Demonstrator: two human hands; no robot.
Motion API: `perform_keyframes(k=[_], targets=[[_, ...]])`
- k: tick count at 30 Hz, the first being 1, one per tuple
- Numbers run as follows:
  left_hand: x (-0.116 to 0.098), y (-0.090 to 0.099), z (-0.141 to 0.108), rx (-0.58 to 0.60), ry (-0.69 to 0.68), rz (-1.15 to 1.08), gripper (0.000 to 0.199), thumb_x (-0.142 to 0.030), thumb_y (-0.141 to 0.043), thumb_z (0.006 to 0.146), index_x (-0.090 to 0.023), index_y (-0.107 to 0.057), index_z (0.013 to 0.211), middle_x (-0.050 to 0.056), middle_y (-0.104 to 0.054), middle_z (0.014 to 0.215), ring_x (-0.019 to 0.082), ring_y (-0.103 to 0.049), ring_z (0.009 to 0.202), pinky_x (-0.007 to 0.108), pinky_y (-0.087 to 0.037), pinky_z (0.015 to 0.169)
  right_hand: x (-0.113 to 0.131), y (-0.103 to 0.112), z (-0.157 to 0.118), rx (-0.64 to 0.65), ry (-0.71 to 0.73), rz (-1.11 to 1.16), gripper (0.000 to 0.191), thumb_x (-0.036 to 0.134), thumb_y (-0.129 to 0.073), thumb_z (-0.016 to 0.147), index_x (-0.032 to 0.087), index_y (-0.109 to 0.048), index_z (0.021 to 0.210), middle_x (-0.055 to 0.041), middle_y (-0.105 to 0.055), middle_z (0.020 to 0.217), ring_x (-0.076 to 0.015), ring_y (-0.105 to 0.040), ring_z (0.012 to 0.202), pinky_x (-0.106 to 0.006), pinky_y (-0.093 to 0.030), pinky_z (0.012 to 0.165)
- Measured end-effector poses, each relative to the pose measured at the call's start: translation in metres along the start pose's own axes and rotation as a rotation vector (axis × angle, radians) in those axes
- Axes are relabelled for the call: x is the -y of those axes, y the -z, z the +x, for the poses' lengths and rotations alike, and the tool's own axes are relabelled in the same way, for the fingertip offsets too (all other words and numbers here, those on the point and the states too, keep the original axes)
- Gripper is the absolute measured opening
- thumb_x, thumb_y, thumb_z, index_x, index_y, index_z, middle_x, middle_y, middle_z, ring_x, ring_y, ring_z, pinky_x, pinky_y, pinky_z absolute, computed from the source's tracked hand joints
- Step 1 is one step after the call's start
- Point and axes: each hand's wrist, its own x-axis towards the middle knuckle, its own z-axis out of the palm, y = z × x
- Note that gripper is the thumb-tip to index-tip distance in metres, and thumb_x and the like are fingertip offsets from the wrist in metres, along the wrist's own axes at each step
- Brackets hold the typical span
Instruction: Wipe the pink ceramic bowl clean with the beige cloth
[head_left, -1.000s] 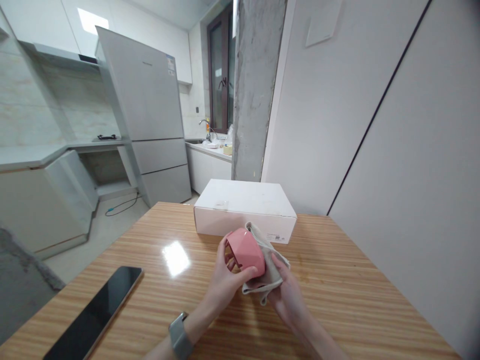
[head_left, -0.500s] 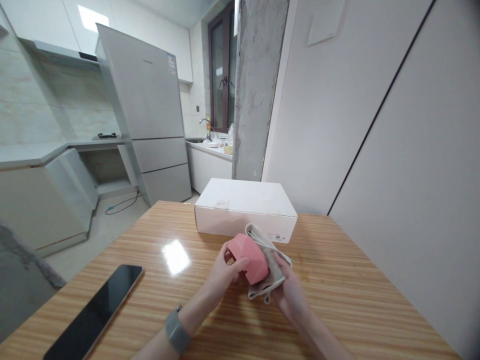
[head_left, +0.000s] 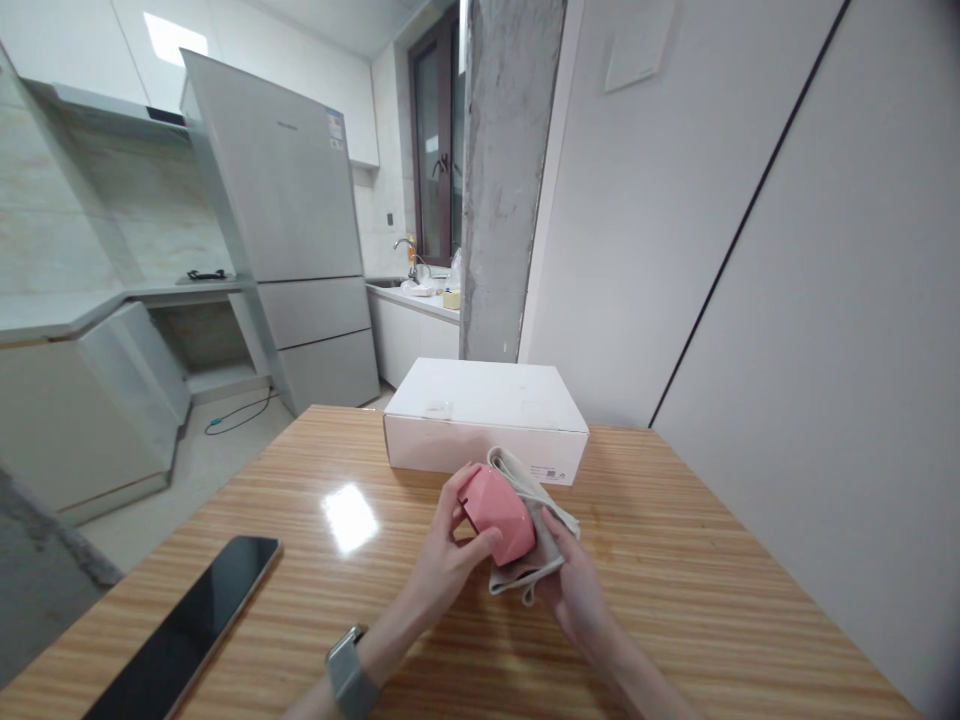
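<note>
A glossy pink faceted object [head_left: 504, 515], shaped like a small cup or pot, is tilted on its side above the table. My left hand [head_left: 450, 550] grips it from the left, thumb on its near side and fingers over its upper edge. A folded grey cloth [head_left: 547, 535] lies against the object's right side. My right hand [head_left: 574, 570] is closed on the cloth, with the thumb on top and the other fingers mostly underneath. Cloth covers the far right part of the pink object, so its base is hidden.
Behind the hands a white box [head_left: 484, 410] rests on the wooden table [head_left: 697, 580]. A black phone [head_left: 191, 625] lies at the left. Beyond the table stand a fridge [head_left: 285, 200], a concrete column [head_left: 499, 180] and a sink counter [head_left: 416, 330]. A white wall rises at the right.
My left hand has shifted its grip on the pink object, its fingers now higher over the upper edge. The pink object has turned slightly against the cloth. The view has shifted slightly.
</note>
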Motion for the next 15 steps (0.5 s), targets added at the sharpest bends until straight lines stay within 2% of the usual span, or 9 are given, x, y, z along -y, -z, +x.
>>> perform_keyframes(k=[2, 5, 8, 10, 12, 15], targets=[[0.0027, 0.0003, 0.0021, -0.032, -0.003, -0.047, 0.071, -0.03, -0.073, 0.07, -0.028, -0.039, 0.133, 0.01, -0.048, 0.134, 0.027, -0.056, 0.108, 0.035, -0.051, 0.085, 0.0005, -0.0016, -0.0015, 0.005, 0.024, -0.033, 0.038, 0.044, -0.077, 0.065, 0.019, -0.072, 0.092, -0.004, -0.076, 0.084, -0.0234, -0.07, 0.07, -0.035, -0.057, 0.064], [0.0044, 0.0005, 0.0044, -0.085, 0.049, -0.099, 0.094, -0.027, -0.08, 0.06, -0.028, -0.028, 0.139, 0.01, -0.055, 0.124, 0.025, -0.059, 0.101, 0.033, -0.052, 0.082, 0.0, -0.0011, -0.0027, 0.037, 0.036, -0.063, 0.042, 0.047, -0.077, 0.064, 0.018, -0.072, 0.094, -0.0048, -0.076, 0.08, -0.0235, -0.07, 0.062, -0.033, -0.057, 0.056], [0.0045, -0.0001, 0.0043, -0.096, 0.087, -0.079, 0.096, -0.026, -0.083, 0.054, -0.024, -0.033, 0.136, 0.011, -0.058, 0.118, 0.026, -0.06, 0.1, 0.034, -0.052, 0.081, -0.0028, 0.0031, -0.0021, 0.045, 0.021, -0.105, 0.043, 0.049, -0.074, 0.067, 0.017, -0.072, 0.095, -0.0057, -0.075, 0.074, -0.0223, -0.068, 0.052, -0.03, -0.053, 0.044], [0.0039, -0.0007, 0.0027, -0.078, 0.108, -0.053, 0.093, -0.024, -0.083, 0.053, -0.025, -0.037, 0.134, 0.011, -0.059, 0.118, 0.026, -0.06, 0.099, 0.035, -0.053, 0.08, -0.005, 0.0052, -0.0012, 0.042, 0.011, -0.118, 0.042, 0.05, -0.073, 0.068, 0.018, -0.072, 0.095, -0.0057, -0.075, 0.073, -0.0218, -0.067, 0.051, -0.029, -0.052, 0.043], [0.0027, -0.0005, 0.0008, -0.054, 0.092, -0.006, 0.095, -0.022, -0.084, 0.054, -0.027, -0.036, 0.135, 0.011, -0.056, 0.122, 0.027, -0.06, 0.1, 0.038, -0.052, 0.083, -0.0064, 0.005, -0.0005, 0.027, 0.01, -0.105, 0.04, 0.049, -0.074, 0.067, 0.018, -0.072, 0.093, -0.005, -0.075, 0.075, -0.0223, -0.069, 0.056, -0.031, -0.054, 0.049], [0.0008, 0.0018, -0.0007, -0.055, -0.129, 0.207, 0.093, -0.021, -0.085, 0.051, -0.028, -0.043, 0.134, 0.011, -0.046, 0.134, 0.032, -0.047, 0.121, 0.043, -0.043, 0.099, -0.0063, 0.0015, -0.0001, -0.002, 0.061, -0.042, 0.038, 0.047, -0.076, 0.066, 0.019, -0.073, 0.092, -0.0045, -0.076, 0.087, -0.0247, -0.07, 0.081, -0.034, -0.056, 0.074]])
